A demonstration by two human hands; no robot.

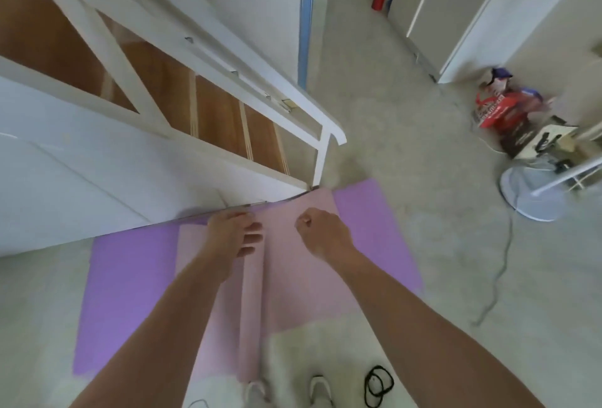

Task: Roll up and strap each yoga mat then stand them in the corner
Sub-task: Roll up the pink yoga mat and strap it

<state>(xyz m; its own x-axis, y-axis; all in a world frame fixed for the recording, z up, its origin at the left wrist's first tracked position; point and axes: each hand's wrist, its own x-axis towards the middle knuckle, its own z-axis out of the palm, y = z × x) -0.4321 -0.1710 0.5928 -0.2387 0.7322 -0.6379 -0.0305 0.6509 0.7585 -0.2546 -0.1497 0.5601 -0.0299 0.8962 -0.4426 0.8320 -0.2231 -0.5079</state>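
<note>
Rolling looks barely started here: the pink mat (303, 277) lies on the purple mat (130, 293) on the floor (407, 245), right up against the stairs (163, 179), with a loose roll (252, 310) formed along one side. The left grip (233, 233) rests on the far end of the roll, fingers fairly straight and not clamped. The right grip (321, 233) is curled into a fist over the flat pink part, and I can't tell if it's pinching the mat or holding nothing. Biggest risk imo: with both hands at the far end, the near end lags and the roll goes cone-shaped. It's also slack, so it could spring open. The purple mat may drag along underneath. And the straps (378, 386) sit down by the feet, so reaching for them probably means letting go.
</note>
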